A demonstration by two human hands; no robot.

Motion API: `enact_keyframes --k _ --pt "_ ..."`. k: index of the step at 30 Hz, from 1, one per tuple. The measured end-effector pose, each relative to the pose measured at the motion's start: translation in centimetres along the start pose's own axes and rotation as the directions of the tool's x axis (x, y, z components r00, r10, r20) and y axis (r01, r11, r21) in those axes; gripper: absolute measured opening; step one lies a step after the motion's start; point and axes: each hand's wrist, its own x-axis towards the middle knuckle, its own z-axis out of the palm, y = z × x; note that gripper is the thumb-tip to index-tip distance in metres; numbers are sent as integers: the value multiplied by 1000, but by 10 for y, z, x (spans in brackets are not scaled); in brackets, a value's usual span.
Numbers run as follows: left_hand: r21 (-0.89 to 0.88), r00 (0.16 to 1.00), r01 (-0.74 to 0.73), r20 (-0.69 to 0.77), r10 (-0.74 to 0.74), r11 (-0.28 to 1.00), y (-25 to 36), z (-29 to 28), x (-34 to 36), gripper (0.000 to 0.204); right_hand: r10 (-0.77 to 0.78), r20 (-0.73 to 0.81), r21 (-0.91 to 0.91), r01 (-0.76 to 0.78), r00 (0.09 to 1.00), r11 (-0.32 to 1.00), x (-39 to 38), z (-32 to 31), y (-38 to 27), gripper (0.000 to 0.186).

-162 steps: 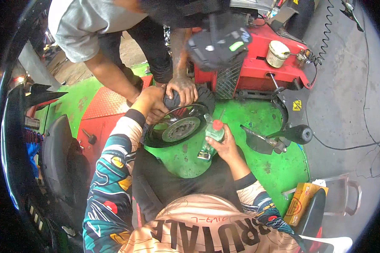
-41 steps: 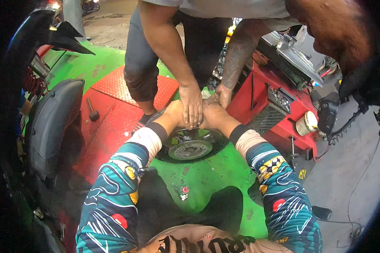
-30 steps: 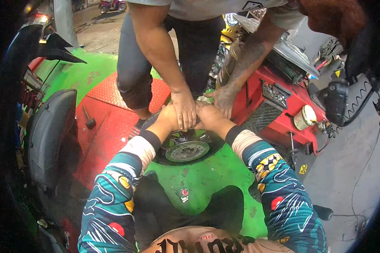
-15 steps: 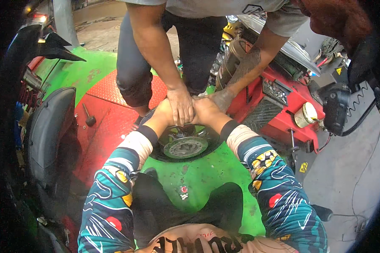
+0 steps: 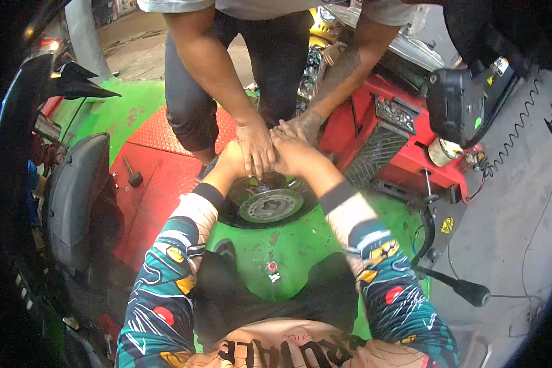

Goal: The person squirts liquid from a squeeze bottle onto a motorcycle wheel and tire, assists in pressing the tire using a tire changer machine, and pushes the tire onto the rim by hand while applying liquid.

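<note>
A motorcycle wheel with a black tyre (image 5: 251, 221) and a metal brake disc (image 5: 271, 206) is in front of me, above the green floor. Both my arms reach straight out to its far side. My left hand (image 5: 232, 158) is at the far left part of the wheel, its fingers hidden beneath a co-worker's hand (image 5: 256, 144). Beside it, my right hand (image 5: 294, 154) meets that same hand, and its fingers blend with the co-worker's other hand (image 5: 311, 124). What my fingers hold under there does not show.
The co-worker leans over from the far side. A red machine (image 5: 432, 168) with a ribbed pad (image 5: 374, 156) and a white tub (image 5: 444, 151) stands at right, near a black lever (image 5: 469, 292). At left are a black motorcycle seat (image 5: 73, 196) and a mallet (image 5: 133, 173) on a red plate.
The hands have shifted slightly away and left, and my right arm has swung inward. The wheel has moved up a little in view. More of the black lever shows at right.
</note>
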Motion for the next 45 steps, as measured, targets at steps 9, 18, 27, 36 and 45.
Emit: enact_keyframes --k 9,18,27,36,45 --pt "-82 958 -282 -75 276 956 -17 -2 -14 37 413 660 258 -705 628 660 -220 170 -84 41" --pt "-68 957 -160 -255 138 985 -1 -9 -38 55 114 812 359 -644 573 675 -286 284 -123 133" --pt "-229 943 -14 -326 -63 973 9 -12 -42 67 274 577 675 -638 769 371 -272 278 -148 94" --pt "-232 944 223 -192 -270 947 12 -1 -37 54 290 533 728 -605 795 321 -260 277 -122 72" --pt "-214 920 318 -166 -355 924 12 -12 -41 60 443 216 816 -410 870 408 -211 156 -83 80"
